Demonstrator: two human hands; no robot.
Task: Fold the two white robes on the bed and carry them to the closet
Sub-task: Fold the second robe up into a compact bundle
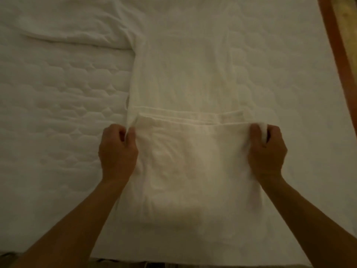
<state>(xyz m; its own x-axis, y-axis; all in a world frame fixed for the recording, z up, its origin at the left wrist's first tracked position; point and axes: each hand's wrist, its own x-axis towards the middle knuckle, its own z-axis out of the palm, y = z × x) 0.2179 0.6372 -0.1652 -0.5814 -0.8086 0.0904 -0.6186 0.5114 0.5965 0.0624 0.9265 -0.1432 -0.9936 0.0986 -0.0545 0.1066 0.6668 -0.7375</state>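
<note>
One white robe (pixel 185 78) lay spread flat down the middle of the bed (pixel 58 89), its cloth soft, thin and faintly creased, with a sleeve running off toward the upper left. Its near end was doubled back over itself, forming a roughly square flap whose far edge showed a stitched, banded hem running straight across between the two hands. A second robe could not be made out with certainty among the white cloth.

The left hand (pixel 117 149) was closed in a fist on the flap's left corner, the fabric pinched between thumb and curled fingers. The right hand (pixel 267 151) was closed likewise on the right corner, a small bunch of cloth showing between its fingers. Both forearms were bare and reached in from the near edge of the bed.

Under the robe, the bed's white cover was quilted in rows of rounded, scale-like puffs, clearest at the left. A rumpled fold of bedding lay at the upper left. One orange-brown strip (pixel 336 45), smooth and straight, ran down the right edge beside the bed.
</note>
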